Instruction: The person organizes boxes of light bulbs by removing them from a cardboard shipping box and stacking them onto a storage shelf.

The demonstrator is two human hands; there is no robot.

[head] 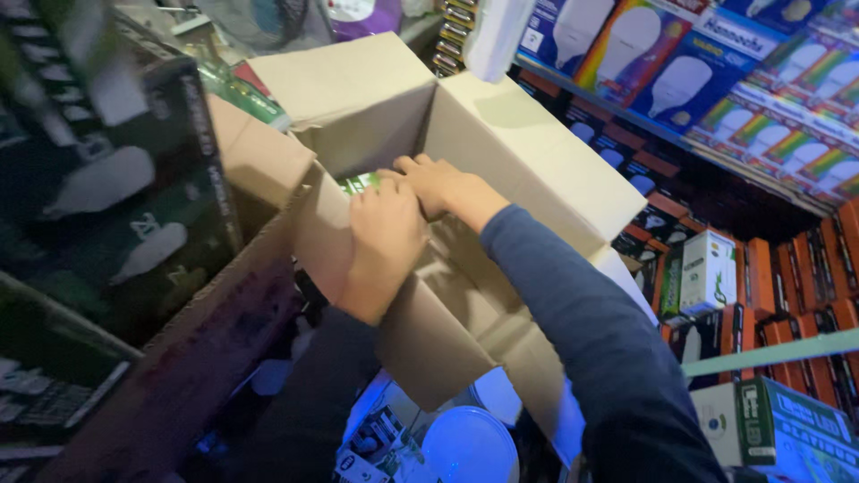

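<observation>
Basically both hands are down inside an open cardboard carton (501,152), flaps folded outward so the mouth stays clear. Left hand (385,237) reaches over the near wall, fingers curled down onto a small green-and-white box (361,183) just showing at the carton's inner edge; it looks like a grip on that box, though the fingertips are hidden. Right hand (445,186) lies just beside it, touching the left hand's knuckles, fingers bent toward the same box; whether it actually grips the box, cannot tell. Dark blue sleeves (591,331) cover both forearms. The carton sits tilted, wedged between a dark printed carton (107,179) on the left and shelves of boxed bulbs (716,63) on the right. Below, near the sleeves, a round white lamp (470,444) lies among small packages.
</observation>
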